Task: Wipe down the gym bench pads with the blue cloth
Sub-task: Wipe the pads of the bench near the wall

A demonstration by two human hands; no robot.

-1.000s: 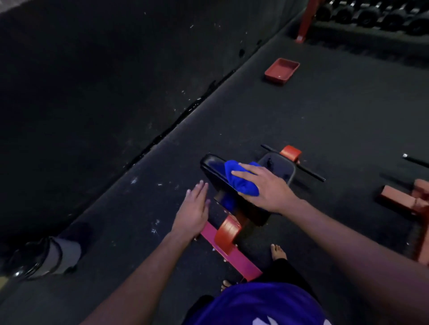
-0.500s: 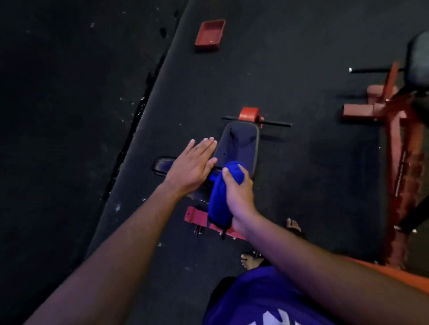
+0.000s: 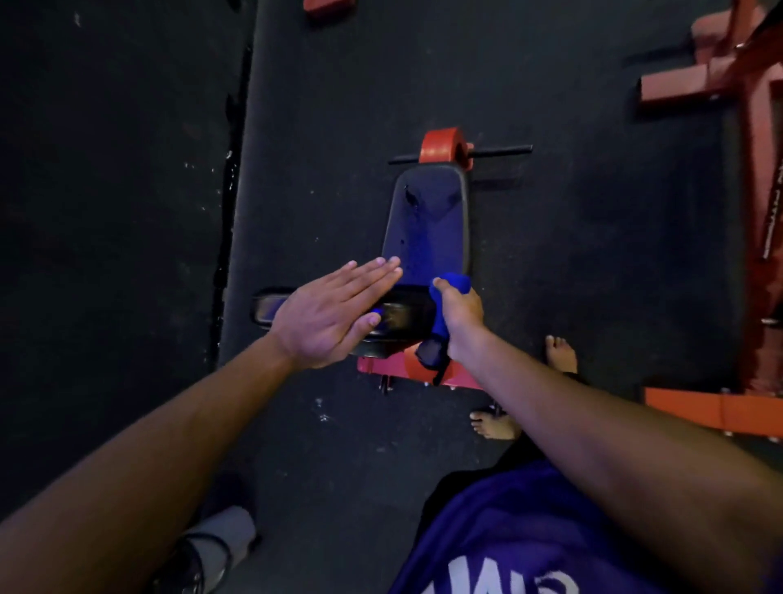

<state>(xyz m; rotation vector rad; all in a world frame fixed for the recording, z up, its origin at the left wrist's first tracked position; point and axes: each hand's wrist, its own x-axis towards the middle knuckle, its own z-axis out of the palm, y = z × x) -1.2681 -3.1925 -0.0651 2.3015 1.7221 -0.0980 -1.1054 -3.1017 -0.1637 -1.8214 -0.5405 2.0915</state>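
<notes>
A small bench stands on the dark floor in front of me, with a black seat pad (image 3: 426, 229) running away from me and a black cross pad (image 3: 394, 318) nearer, on a red frame (image 3: 381, 364). My right hand (image 3: 459, 316) grips the bunched blue cloth (image 3: 442, 309) at the right end of the cross pad, where it meets the seat pad. The cloth hangs down past my fist. My left hand (image 3: 330, 313) lies flat with straight fingers over the left part of the cross pad, fingertips reaching the seat pad's near corner.
A red roller on a black bar (image 3: 445, 146) sits at the bench's far end. A larger red machine frame (image 3: 758, 212) stands to the right. My bare feet (image 3: 561, 354) are beside the bench. A dark wall or mat fills the left. A red tray (image 3: 328, 5) lies far off.
The view has swung over the bench. My right hand with the cloth has moved right, to the cross pad's right end. My left hand stays flat on the left part.
</notes>
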